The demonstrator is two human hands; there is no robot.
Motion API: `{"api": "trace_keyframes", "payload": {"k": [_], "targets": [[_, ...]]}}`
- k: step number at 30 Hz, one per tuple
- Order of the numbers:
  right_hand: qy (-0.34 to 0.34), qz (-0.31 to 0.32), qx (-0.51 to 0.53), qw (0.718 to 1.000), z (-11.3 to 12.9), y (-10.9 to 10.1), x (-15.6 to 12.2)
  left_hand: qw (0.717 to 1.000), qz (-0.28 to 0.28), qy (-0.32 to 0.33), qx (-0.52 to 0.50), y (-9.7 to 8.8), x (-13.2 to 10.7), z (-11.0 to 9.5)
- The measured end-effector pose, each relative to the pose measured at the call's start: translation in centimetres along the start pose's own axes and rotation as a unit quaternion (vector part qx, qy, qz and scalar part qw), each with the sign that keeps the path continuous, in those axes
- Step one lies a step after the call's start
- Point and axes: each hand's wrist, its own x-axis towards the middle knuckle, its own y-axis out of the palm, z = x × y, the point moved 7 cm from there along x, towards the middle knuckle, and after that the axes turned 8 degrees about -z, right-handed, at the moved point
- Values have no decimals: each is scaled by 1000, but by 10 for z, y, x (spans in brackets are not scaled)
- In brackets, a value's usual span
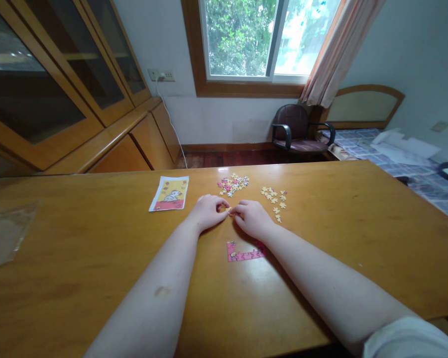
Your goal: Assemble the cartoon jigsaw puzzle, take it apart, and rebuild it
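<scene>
My left hand (208, 211) and my right hand (252, 217) meet over the middle of the wooden table (97, 268), fingers curled, both pinching small yellow puzzle pieces (230, 211) between them. A joined strip of pink puzzle pieces (242, 252) lies just below my right wrist. A heap of loose pink and yellow pieces (233, 184) sits behind the hands, and a scatter of yellow pieces (274, 199) lies to the right. A printed picture card (169, 193) lies left of my left hand.
A clear plastic bag (5, 231) lies at the table's left edge. Wooden cabinets with glass doors (59, 84) line the left wall. A dark armchair (296, 130) stands under the window, and a bed (403, 154) is at the right.
</scene>
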Motion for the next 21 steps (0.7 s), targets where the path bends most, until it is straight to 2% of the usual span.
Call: {"api": "trace_keyframes", "payload": {"k": [4,5,7,10,12,15,17,21], "targets": [[80,-62,59,993,-19,-39,7,1000,5,-2,-3,-1,-1,0],[114,-52,65,990,-26,-50,7,1000,5,-2,-3,-1,-1,0],[179,15,56,982,-40,-62,1,1000,7,0,-2,0,-1,0],[204,104,-8,973,-54,-65,-17,1000,10,1,2,2,-1,1],[167,107,-27,980,-56,-57,-27,1000,11,-1,3,3,-1,3],[52,68,11,996,-48,-44,-33,1000,13,0,5,4,-1,5],[-4,72,17,997,-46,-35,-36,1000,17,1,7,4,-1,5],[-45,71,18,996,-48,-31,-34,1000,18,5,9,4,-1,5]]}}
